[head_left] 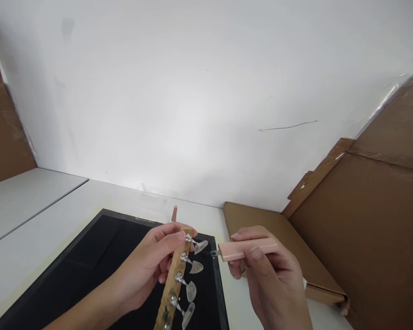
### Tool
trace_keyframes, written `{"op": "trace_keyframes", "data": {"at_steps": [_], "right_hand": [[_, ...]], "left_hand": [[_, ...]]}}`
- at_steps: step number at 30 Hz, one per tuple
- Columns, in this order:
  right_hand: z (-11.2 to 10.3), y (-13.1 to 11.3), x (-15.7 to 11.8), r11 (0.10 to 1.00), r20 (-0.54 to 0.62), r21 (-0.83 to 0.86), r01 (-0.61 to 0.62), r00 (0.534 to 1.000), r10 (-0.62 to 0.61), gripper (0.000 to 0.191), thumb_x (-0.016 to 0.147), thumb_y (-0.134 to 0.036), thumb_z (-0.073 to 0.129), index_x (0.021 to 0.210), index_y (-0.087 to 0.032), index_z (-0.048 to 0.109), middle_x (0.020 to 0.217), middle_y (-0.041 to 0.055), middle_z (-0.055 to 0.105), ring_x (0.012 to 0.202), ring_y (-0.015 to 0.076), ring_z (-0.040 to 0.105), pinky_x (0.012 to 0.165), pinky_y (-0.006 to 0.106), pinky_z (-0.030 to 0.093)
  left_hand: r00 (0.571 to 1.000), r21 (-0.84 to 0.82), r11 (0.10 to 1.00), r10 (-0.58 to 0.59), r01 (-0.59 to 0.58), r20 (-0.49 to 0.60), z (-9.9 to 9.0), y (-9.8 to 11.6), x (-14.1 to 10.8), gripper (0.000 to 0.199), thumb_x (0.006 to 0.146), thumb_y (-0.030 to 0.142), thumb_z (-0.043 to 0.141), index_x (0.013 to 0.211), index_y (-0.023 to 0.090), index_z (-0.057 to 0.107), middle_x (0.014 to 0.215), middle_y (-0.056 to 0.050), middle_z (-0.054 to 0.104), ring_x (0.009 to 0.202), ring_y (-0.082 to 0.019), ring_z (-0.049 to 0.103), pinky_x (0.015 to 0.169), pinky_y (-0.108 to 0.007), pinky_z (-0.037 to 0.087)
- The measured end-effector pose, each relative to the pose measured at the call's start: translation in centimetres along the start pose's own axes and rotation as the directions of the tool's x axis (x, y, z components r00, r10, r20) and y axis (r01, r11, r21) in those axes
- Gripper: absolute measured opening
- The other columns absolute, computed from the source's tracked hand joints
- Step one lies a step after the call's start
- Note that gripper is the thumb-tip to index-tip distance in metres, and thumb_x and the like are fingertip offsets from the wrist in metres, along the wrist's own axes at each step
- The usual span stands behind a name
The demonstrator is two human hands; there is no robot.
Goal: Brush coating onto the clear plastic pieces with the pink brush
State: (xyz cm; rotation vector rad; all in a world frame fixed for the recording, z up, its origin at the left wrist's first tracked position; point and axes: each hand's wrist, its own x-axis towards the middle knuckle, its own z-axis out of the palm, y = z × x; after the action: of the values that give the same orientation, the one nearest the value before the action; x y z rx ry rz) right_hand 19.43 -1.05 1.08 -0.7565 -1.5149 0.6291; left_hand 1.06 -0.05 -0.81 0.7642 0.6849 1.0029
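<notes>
My left hand [154, 252] is closed around the upper end of a narrow wooden strip [172, 284]. Silver ball-shaped mounts run along the strip, each carrying a translucent false nail [191, 291] that points right. Between the fingers and thumb of my right hand [275, 275] is a brush with a pale pink handle [241, 249]. Its thin tip points left, close to the topmost nail [201, 247]; whether they touch I cannot tell. Behind my left hand stands a slim pink-topped object [174, 213], its lower part mostly hidden.
A black mat with a dark frame [99, 247] lies on the white table [37, 229] beneath my hands. To the right are a flat cardboard box [258, 220] and a tall cardboard panel [371, 220]. A white wall [179, 101] rises behind, with another brown panel [7, 133] at left.
</notes>
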Motion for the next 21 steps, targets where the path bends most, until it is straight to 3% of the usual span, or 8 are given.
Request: {"op": "trace_keyframes", "data": {"at_steps": [7, 21], "right_hand": [[-0.1, -0.7, -0.1, 0.996, 0.034, 0.014, 0.087, 0.996, -0.087, 0.022, 0.088, -0.044, 0.061, 0.088, -0.024, 0.071, 0.073, 0.0028, 0.065, 0.042, 0.01, 0.055, 0.036, 0.023, 0.044], [-0.1, -1.5, 0.2, 0.998, 0.009, -0.038, 0.054, 0.999, -0.053, 0.019, 0.086, -0.04, 0.065, 0.086, -0.022, 0.071, 0.074, 0.0036, 0.068, 0.044, 0.0105, 0.057, 0.038, 0.022, 0.048]], "left_hand": [[1.0, 0.007, 1.0, 0.011, -0.011, 0.013, 0.5, 0.5, -0.5, 0.044, 0.064, 0.049, 0.079, 0.091, 0.015, 0.069, 0.058, 0.005, 0.053, 0.041, -0.003, 0.037, 0.035, -0.015, 0.02], [1.0, 0.004, 1.0, -0.003, 0.002, 0.012, 0.5, 0.5, -0.6, 0.045, 0.063, 0.05, 0.079, 0.091, 0.017, 0.069, 0.055, 0.006, 0.048, 0.041, -0.003, 0.036, 0.036, -0.014, 0.019]]}}
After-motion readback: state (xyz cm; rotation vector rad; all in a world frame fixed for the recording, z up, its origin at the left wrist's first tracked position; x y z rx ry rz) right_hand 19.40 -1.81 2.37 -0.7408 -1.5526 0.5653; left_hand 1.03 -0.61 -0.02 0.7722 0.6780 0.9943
